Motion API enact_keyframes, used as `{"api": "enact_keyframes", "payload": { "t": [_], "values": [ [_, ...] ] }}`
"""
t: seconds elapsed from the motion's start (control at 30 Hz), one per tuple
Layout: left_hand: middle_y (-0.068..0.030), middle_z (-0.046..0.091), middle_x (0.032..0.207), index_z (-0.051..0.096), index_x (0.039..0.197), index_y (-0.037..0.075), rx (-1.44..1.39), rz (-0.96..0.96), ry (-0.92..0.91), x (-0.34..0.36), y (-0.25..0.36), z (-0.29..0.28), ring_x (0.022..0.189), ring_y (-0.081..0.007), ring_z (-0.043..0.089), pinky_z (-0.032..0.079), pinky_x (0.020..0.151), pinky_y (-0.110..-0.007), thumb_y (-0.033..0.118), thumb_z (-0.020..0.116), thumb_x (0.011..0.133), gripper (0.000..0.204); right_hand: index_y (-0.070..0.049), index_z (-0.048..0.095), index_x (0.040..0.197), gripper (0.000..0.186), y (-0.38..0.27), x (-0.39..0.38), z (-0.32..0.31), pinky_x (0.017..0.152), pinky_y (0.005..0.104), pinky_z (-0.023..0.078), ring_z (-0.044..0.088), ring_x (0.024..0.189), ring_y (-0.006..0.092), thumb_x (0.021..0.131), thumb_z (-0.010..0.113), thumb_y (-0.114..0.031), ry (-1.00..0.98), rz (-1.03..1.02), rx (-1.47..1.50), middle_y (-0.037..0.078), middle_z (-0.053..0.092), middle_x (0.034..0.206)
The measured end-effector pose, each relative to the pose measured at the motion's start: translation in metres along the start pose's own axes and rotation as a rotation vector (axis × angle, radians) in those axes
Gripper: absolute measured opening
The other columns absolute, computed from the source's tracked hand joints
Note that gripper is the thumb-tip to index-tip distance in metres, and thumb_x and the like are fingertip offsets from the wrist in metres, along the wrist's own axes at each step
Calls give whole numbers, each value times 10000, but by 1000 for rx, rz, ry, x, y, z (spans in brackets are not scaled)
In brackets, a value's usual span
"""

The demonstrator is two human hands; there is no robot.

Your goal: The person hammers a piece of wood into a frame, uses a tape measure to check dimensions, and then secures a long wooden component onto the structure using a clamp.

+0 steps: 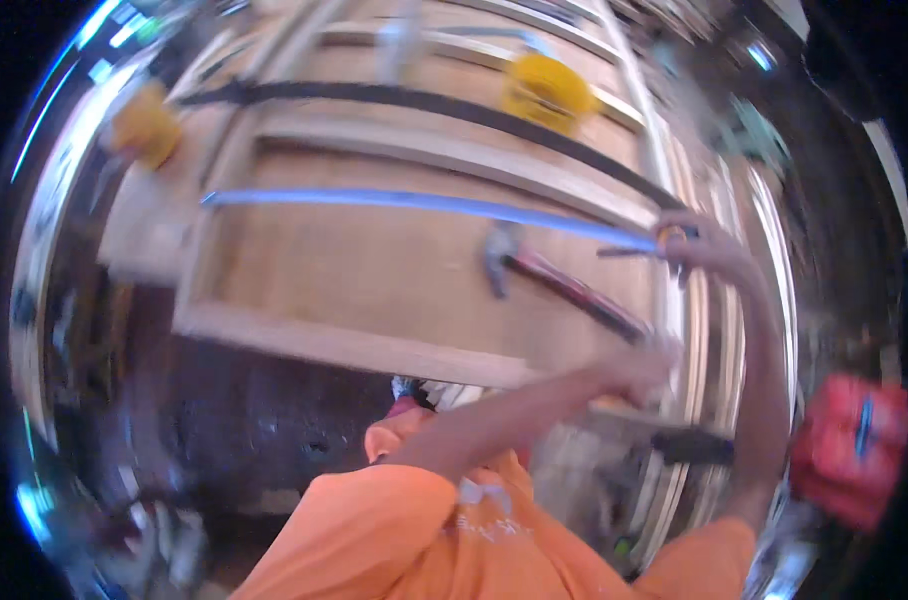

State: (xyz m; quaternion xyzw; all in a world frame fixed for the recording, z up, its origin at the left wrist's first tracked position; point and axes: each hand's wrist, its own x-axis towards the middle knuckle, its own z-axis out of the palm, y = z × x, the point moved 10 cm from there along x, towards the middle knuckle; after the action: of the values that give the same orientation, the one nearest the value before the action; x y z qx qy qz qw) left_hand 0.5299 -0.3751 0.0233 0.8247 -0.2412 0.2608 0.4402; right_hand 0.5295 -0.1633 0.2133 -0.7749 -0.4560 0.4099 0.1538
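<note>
A blue-looking tape measure blade stretches across the wooden frame, its far left end by the frame's left side. My right hand is closed at the blade's right end, where a bit of orange shows between the fingers. A thin dark stick, perhaps a pencil, sticks out leftward from this hand. Below the blade, a claw hammer with a red and dark handle lies on the panel. My left hand, smeared by motion, is beside the handle's end at the frame's right edge; its fingers cannot be made out.
A dark strip crosses the frame farther off, near a yellow round container. Another yellow object stands at the far left. Long wooden strips run along the right, and a red case sits beyond them.
</note>
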Motion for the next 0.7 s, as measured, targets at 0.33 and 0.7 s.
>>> {"api": "enact_keyframes", "payload": {
  "t": [0.33,0.7],
  "values": [
    [-331,17,1720,101,1636,-81,-11,-202,-348,-1,43,-54,1608,-465,-21,118,1319,-506,235,869,738,1223,-30,756,1089,405,189,-122,-86,940,391,528,690,1002,279,827,705,-335,436,20,-457,150,757,1015],
    [-284,-18,1742,133,1664,-9,-177,-251,-329,-1,54,-70,1620,-407,-73,103,1319,-475,72,815,765,1132,-43,760,1044,376,266,-124,-69,889,393,529,685,968,293,897,750,-389,532,10,-430,147,740,1019]
  ]
}}
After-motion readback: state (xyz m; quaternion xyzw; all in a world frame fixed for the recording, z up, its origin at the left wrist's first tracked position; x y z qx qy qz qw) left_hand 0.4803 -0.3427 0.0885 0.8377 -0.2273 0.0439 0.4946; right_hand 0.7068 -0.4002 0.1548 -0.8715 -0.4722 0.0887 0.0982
